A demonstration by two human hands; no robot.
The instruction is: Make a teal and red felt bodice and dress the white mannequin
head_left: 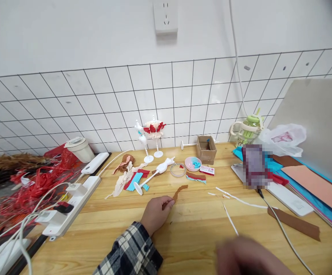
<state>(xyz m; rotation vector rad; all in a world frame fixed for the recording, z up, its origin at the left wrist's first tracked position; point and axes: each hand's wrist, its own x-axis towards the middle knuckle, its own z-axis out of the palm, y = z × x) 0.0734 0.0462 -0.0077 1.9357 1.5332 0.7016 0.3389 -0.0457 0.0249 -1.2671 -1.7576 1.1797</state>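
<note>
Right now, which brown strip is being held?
The narrow strip, pinched in the left hand; the wide strip lies at the right, and the blue-edged strip lies by the pink bowl.

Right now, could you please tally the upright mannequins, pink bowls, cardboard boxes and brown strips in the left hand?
Upright mannequins: 2
Pink bowl: 1
Cardboard box: 1
Brown strip in the left hand: 1
Total: 5

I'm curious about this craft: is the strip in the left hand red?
No, the strip pinched between the left hand's thumb and fingers is brown.
</note>
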